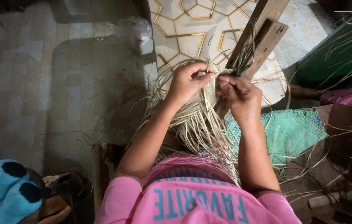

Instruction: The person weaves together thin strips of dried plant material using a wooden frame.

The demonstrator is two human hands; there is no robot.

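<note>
**Straw strands pinched in both hands at the wooden post**

Pale dry straw (196,120) spills in a loose bundle from your hands down toward your lap, its upper end gathered against the slanted wooden post (259,37). Your left hand (187,83) pinches a few strands between thumb and fingertips at the top of the bundle. Your right hand (240,93) sits just beside it, fingers curled and closed on the strands where they meet the post. Both hands are close together, nearly touching. A green woven mat (292,132) lies under your right forearm. Stray fibres fan out over the tiled floor (51,83), and a blue plush toy (7,193) rests at the lower left.
</note>
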